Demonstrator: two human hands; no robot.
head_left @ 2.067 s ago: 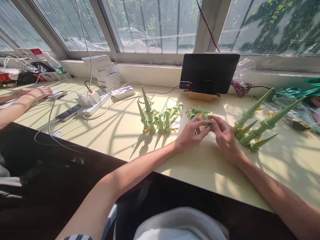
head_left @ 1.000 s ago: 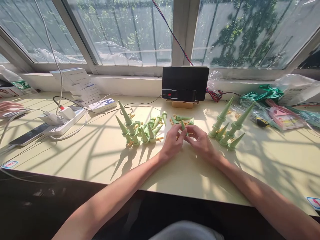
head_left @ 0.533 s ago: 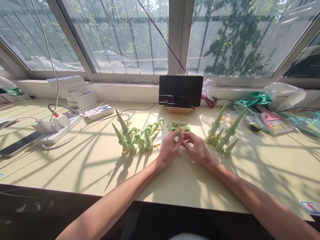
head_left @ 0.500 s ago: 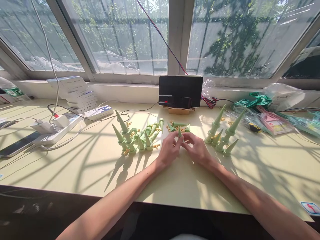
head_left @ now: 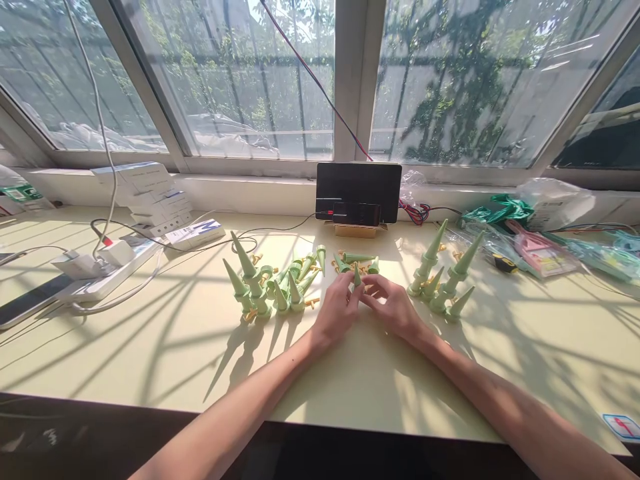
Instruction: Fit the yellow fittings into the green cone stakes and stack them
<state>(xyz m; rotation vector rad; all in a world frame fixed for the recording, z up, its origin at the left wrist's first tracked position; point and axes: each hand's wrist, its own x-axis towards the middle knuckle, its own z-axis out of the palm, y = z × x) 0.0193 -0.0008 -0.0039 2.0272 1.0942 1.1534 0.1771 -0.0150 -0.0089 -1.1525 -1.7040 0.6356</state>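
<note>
Between my hands, a light green cone-shaped plant watering spike (head_left: 357, 275) points upward. My left hand (head_left: 336, 308) pinches it from the left side, fingers closed. My right hand (head_left: 395, 308) has curled fingers, with the tips meeting at the spike's lower part, which the fingers mostly hide. Just beyond my hands lie loose green spike pieces (head_left: 357, 257) with small orange-yellow valves. To the left is a group of green spikes (head_left: 255, 283), some standing point up and others lying down. On the right stands another cluster of upright spikes (head_left: 447, 280).
A black tablet (head_left: 358, 190) leans on a cardboard stand at the window side, with a phone (head_left: 356, 213) before it. Stacked white boxes (head_left: 145, 193) and a power strip (head_left: 107, 273) with cables are at left. Plastic bags (head_left: 555, 203) and a pink packet (head_left: 543, 250) lie right.
The view has tilted up a little, so the table sits lower in the picture. Both hands stay at the same spike, with the right fingers slightly shifted.
</note>
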